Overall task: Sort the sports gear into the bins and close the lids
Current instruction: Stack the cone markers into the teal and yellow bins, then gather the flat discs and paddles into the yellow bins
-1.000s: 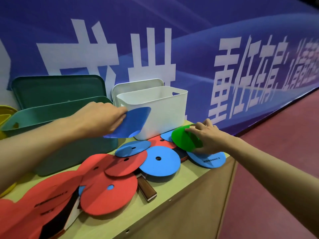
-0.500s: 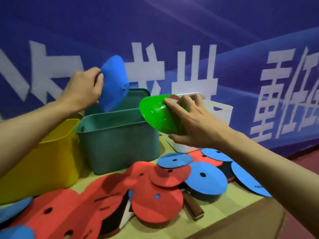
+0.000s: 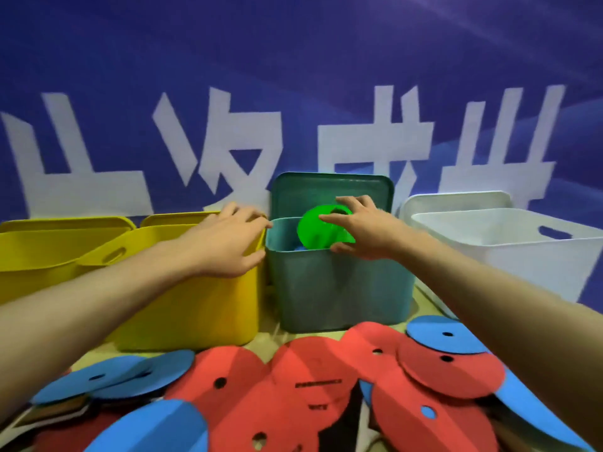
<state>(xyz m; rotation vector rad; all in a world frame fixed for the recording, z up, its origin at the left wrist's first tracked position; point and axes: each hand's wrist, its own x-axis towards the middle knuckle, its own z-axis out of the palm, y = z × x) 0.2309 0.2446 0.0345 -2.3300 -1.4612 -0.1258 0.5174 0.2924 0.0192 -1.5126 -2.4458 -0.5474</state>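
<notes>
Crowding the near edge of the tabletop point(image 3: 261, 337) are flat red discs point(image 3: 313, 386) and blue discs point(image 3: 111, 375), all unsorted; small dark print on one red disc is too blurred to read. Beyond them stand the yellow bin point(image 3: 182, 308), the teal bin point(image 3: 342, 288) and the white bin point(image 3: 522, 256), lids off, the teal lid point(image 3: 326, 190) propped upright behind its bin. The left hand point(image 3: 225, 246), which half a second ago held a blue disc aloft, is now empty, its fingers relaxed at the teal bin's near left corner; a patch of blue shows inside the bin, so that disc has probably been dropped in. The right hand point(image 3: 362, 230) has carried the green cone point(image 3: 321, 230) from in front of the white bin to the teal bin's mouth and grips it by the rim, not yet released. Two pieces are nearly sorted; most of the job remains. Farthest back, a blue banner point(image 3: 293, 76) carries large white Chinese characters, cropped and not legible as words.
</notes>
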